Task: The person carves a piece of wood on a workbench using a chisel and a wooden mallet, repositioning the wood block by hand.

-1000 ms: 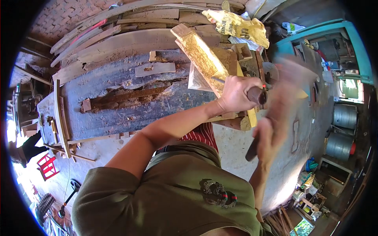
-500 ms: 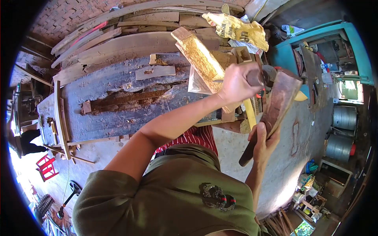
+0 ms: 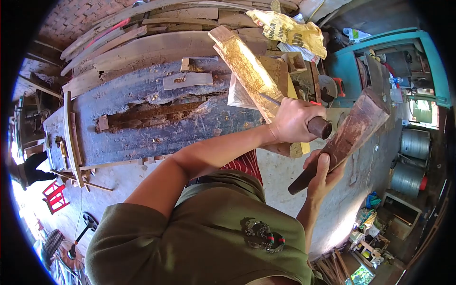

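Seen from head height through a round fisheye lens whose black rim cuts off the corners, a person in an olive shirt (image 3: 199,237) stands at a dark, worn table (image 3: 185,130) across the middle of the frame. The left hand (image 3: 298,118), right of centre, is closed in a fist around a chisel (image 3: 270,99); the palm hides most of the handle, and only its round brown butt shows past the fist. The thin metal blade points to the upper left, over the golden, rough-cut face of a long wooden piece (image 3: 244,59) lying aslant at upper centre. Whether its edge touches the wood is too small to tell, and the wood's lower end is hidden by the hand and forearm. The right hand (image 3: 324,176), lower and further right, is wrapped around a wooden mallet (image 3: 354,130), thumb along the handle; its thick head tilts to the upper right, apart from the chisel. Beyond lie a yellow sack (image 3: 292,31) with partly folded lettering and a partly covered round disc (image 3: 327,87). At the far left, a dark shape (image 3: 35,170) is blurred by glare beside a red stool (image 3: 55,196).
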Available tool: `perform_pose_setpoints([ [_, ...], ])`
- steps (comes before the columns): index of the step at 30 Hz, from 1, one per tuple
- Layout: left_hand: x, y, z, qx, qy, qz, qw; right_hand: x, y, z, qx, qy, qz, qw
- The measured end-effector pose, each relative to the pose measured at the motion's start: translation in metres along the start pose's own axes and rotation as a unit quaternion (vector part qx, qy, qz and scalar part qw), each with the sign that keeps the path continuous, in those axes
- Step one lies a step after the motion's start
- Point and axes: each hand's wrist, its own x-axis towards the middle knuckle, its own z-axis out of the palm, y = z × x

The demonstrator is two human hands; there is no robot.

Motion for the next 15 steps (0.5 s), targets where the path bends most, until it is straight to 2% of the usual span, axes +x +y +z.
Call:
perform_pose_setpoints([
  [6, -0.002, 0.001, -0.001, -0.003, -0.031, 0.031, 0.999, -0.001, 0.003, -0.001, -0.028, 0.016, 0.006, 0.999],
  [10, 0.006, -0.004, 0.002, 0.008, -0.034, -0.004, 0.999, 0.001, 0.003, 0.001, -0.017, 0.01, 0.024, 1.0],
  [15, 0.032, -0.007, -0.005, -0.019, 0.018, -0.018, 0.999, 0.004, 0.004, -0.001, 0.037, 0.011, 0.042, 0.998],
])
